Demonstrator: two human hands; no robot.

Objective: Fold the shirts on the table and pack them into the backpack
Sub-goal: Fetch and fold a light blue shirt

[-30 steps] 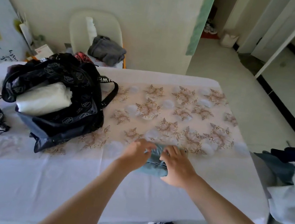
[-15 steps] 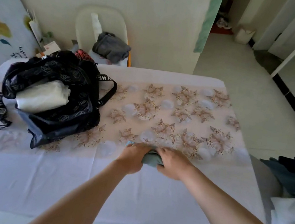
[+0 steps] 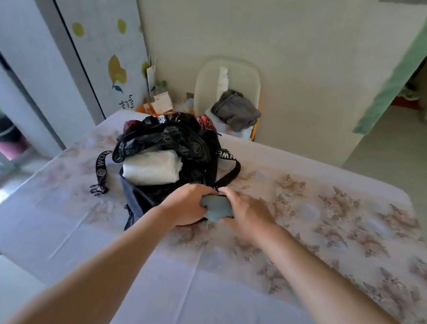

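Note:
A folded blue-grey shirt (image 3: 216,207) is held between both my hands, just off the table at the front right side of the black backpack (image 3: 171,143). My left hand (image 3: 187,204) grips its left end and my right hand (image 3: 245,214) grips its right end. The backpack stands open on the table (image 3: 192,280), with a rolled white shirt (image 3: 151,166) lying in its mouth. Most of the blue-grey shirt is hidden by my fingers.
A white chair (image 3: 228,83) behind the table carries a grey garment (image 3: 236,110) and white cloth. Backpack straps (image 3: 101,172) trail onto the floral tablecloth at the left. Papers and boxes (image 3: 157,102) stand by the wall. A glass door is at the far left.
Both hands lifted the folded blue-grey shirt off the table middle and carried it left to the backpack. My head turned left, so the clothes pile on the right left the view.

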